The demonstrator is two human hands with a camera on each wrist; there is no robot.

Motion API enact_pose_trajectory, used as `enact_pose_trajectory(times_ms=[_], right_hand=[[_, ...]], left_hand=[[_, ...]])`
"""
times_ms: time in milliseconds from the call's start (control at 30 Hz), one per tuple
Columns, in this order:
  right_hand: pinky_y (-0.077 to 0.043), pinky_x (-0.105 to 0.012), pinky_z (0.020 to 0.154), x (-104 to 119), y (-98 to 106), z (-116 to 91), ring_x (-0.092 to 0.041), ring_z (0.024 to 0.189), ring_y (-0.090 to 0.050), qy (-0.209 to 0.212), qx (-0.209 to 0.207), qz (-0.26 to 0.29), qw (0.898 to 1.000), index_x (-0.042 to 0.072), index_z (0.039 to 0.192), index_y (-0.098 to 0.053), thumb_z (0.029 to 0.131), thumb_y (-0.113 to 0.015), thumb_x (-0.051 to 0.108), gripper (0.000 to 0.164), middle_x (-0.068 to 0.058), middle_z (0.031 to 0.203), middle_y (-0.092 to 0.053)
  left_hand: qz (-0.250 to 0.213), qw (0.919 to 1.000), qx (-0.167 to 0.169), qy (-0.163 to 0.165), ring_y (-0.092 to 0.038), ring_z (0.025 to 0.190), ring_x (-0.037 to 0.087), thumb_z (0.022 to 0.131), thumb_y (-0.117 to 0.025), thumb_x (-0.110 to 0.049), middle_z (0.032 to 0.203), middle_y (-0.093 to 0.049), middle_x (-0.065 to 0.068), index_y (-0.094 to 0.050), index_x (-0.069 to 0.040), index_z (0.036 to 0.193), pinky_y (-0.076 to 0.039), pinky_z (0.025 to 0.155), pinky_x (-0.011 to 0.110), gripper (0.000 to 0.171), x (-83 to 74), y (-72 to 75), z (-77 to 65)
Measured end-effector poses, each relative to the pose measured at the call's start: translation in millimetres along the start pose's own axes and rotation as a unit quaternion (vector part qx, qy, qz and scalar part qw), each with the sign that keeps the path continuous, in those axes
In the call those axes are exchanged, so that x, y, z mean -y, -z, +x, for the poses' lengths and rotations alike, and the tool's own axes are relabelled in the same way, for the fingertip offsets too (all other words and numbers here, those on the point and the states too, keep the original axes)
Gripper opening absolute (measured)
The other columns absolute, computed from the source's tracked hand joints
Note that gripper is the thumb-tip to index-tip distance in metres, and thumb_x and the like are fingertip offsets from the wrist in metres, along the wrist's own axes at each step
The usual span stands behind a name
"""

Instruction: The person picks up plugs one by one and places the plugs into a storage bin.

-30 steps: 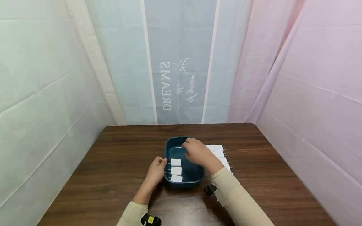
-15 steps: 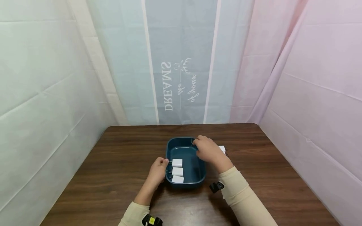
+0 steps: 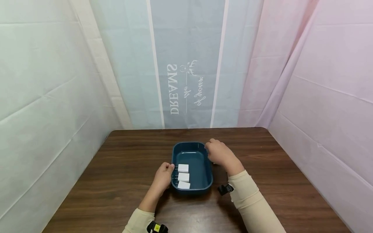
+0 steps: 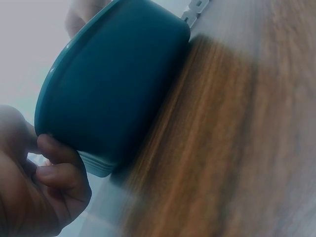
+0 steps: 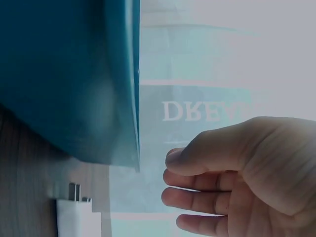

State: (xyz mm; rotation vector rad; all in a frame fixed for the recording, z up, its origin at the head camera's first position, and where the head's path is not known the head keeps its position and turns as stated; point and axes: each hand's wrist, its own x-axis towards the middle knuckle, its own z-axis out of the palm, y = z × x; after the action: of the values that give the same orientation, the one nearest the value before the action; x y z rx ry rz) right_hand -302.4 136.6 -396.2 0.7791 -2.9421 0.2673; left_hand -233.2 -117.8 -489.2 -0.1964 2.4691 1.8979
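A dark teal plastic tub (image 3: pixel 192 191) stands on the table with three white plug chargers (image 3: pixel 183 177) in a column along its left side, prongs pointing left. My left hand (image 3: pixel 163 175) grips the tub's left rim; in the left wrist view its fingers (image 4: pixel 64 175) are curled at the rim. My right hand (image 3: pixel 220 152) hovers at the tub's right rim, largely covering the chargers on that side. In the right wrist view the right hand (image 5: pixel 237 177) has loosely bent fingers and nothing between them, with a white charger (image 5: pixel 79 217) below the tub's edge.
The brown wooden table (image 3: pixel 116 181) extends around the tub. A printed curtain (image 3: pixel 192 64) hangs behind it, with white cloth walls (image 3: pixel 329 97) on both sides. Each wrist carries a small black camera (image 3: pixel 225 189).
My right hand has moved from over the tub's inside out to its right rim, and now covers most of the chargers there. The left hand keeps its grip on the tub.
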Motion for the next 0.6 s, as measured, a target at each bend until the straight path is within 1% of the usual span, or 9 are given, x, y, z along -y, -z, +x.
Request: enact_pose_trajectory(times_ms=[100,167,267,333,467,600], right_hand=[[-0.056,-0.043,0.078,-6,0,-3,-0.027,0.091,-0.062,0.005,0.000,0.000,1.000,-0.001,0.114,-0.071,0.099,-0.058,0.002,0.020,-0.013,0.103,-0.062],[-0.055,-0.042,0.076,-9,0,-3,-0.026,0.090,-0.060,0.002,0.005,0.000,1.000,0.000,0.112,-0.072,0.098,-0.060,0.001,0.019,-0.012,0.102,-0.062],[-0.056,-0.044,0.079,-14,1,-4,-0.029,0.097,-0.063,-0.008,0.017,0.002,1.000,0.001,0.115,-0.073,0.093,-0.062,-0.004,0.025,-0.014,0.109,-0.064],[-0.056,-0.044,0.079,-18,0,-4,-0.030,0.098,-0.064,-0.016,0.025,0.000,1.000,0.001,0.117,-0.072,0.089,-0.062,-0.007,0.030,-0.016,0.112,-0.064],[-0.055,-0.041,0.074,-28,-7,-3,-0.028,0.094,-0.064,-0.030,0.039,0.001,0.999,0.001,0.119,-0.071,0.086,-0.064,-0.008,0.035,-0.017,0.116,-0.063],[-0.053,-0.037,0.070,-37,-14,-3,-0.023,0.088,-0.061,-0.040,0.054,0.008,0.998,0.001,0.118,-0.071,0.086,-0.066,-0.008,0.034,-0.017,0.118,-0.064]], left_hand=[[0.003,1.0000,0.000,-0.001,-0.041,0.048,0.016,0.110,-0.047,-0.029,0.073,-0.047,0.005,-0.054,-0.002,0.109,-0.037,0.043,0.027,0.028,0.7,0.1,0.1],[0.004,1.0000,-0.001,-0.001,-0.041,0.048,0.016,0.110,-0.047,-0.029,0.073,-0.046,0.005,-0.054,-0.002,0.109,-0.037,0.043,0.027,0.028,0.4,0.5,0.2],[0.004,1.0000,-0.002,-0.001,-0.042,0.048,0.016,0.110,-0.046,-0.028,0.073,-0.047,0.006,-0.054,-0.002,0.109,-0.037,0.043,0.027,0.028,0.0,0.5,-0.5],[0.004,1.0000,-0.003,-0.001,-0.042,0.048,0.016,0.110,-0.047,-0.028,0.073,-0.047,0.006,-0.054,-0.002,0.108,-0.037,0.043,0.027,0.027,0.4,0.1,-0.7],[0.005,1.0000,-0.003,0.000,-0.042,0.048,0.016,0.110,-0.046,-0.029,0.074,-0.047,0.006,-0.054,-0.003,0.109,-0.036,0.043,0.027,0.028,0.6,-0.4,-1.4],[0.005,1.0000,-0.002,0.001,-0.041,0.048,0.016,0.110,-0.046,-0.029,0.073,-0.047,0.006,-0.054,-0.003,0.109,-0.036,0.043,0.027,0.028,0.3,-0.6,-0.9]])
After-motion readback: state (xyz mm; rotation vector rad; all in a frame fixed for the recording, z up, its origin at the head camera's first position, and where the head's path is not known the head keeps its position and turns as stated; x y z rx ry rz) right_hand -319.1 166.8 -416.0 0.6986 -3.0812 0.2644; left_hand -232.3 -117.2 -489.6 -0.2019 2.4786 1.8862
